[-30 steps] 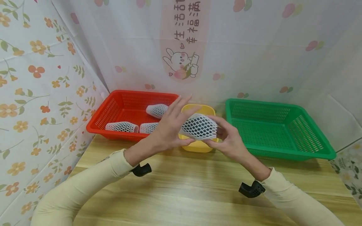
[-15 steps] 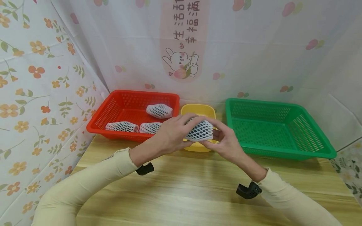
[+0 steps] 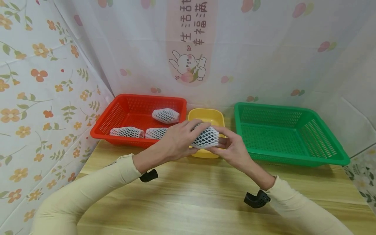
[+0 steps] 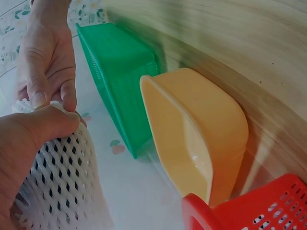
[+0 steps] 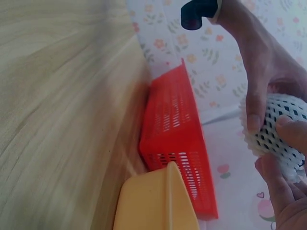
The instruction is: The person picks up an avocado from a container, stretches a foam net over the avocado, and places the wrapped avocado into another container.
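A white foam fruit net (image 3: 206, 137) with something dark inside is held between both hands, in front of and above the small yellow bin (image 3: 218, 114). My left hand (image 3: 176, 138) wraps over its left end, the fingers across the top and the thumb below. At the other end, my right hand (image 3: 236, 150) pinches the net's edge between thumb and fingers. The left wrist view shows the right hand's fingertips (image 4: 41, 98) at the net's gathered end, close by the left thumb (image 4: 57, 122). What the net covers shows only as dark patches through the mesh.
A red basket (image 3: 101, 125) on the left contains several white-netted pieces, among them a netted piece (image 3: 165, 116) near its back right corner. On the right stands a green basket (image 3: 293, 156). All rest on a wooden table (image 3: 191, 202) before a printed curtain (image 3: 258, 58).
My left hand's fingers, earlier stretched up and apart, have folded over the net's left end. The net and right hand have shifted slightly left.
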The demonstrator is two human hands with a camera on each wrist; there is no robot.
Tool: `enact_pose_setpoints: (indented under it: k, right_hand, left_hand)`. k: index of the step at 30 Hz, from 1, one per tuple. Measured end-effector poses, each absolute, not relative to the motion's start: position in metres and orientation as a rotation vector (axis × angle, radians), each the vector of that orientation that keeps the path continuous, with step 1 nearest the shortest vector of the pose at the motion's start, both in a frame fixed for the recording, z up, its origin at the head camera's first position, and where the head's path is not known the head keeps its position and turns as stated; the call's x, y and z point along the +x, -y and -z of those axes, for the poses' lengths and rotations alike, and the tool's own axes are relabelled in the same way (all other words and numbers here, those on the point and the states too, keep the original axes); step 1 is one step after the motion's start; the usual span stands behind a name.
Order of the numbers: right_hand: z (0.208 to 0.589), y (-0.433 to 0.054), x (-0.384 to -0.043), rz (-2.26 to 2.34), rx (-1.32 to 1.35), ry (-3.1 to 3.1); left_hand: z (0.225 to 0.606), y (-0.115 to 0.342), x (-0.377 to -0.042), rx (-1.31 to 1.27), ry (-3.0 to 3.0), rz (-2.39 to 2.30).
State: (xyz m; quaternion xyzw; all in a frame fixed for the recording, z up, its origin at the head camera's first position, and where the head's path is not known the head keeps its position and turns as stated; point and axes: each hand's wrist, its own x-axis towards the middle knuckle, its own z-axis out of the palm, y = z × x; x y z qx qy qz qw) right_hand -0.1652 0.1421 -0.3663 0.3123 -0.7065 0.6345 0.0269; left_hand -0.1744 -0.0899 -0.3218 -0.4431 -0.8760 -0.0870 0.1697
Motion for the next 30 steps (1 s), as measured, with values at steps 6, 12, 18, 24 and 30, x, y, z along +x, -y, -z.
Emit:
enact_pose_setpoints:
  k: [6, 12, 18, 24, 30]
  right_hand:
    - [0.37, -0.139, -0.165, -1.951, 0.923, 2.202]
    - [0.371, -0.136, -0.164, -1.951, 0.897, 2.232]
    - [0.368, -0.139, -0.165, -1.952, 0.914, 2.396]
    - [0.365, -0.156, -0.163, -1.857, 0.942, 2.498]
    - [0.362, -0.177, -0.164, -1.751, 1.016, 2.489]
  left_hand:
    - [0.325, 0.092, -0.175, -1.253, 2.498, 0.238]
    - [0.327, 0.094, -0.174, -1.253, 2.509, 0.212]
    - [0.325, 0.1, -0.178, -1.237, 2.612, 0.172]
    - [0.311, 0.126, -0.196, -1.109, 2.841, 0.283]
    - [0.296, 0.16, -0.216, -0.954, 3.007, 0.431]
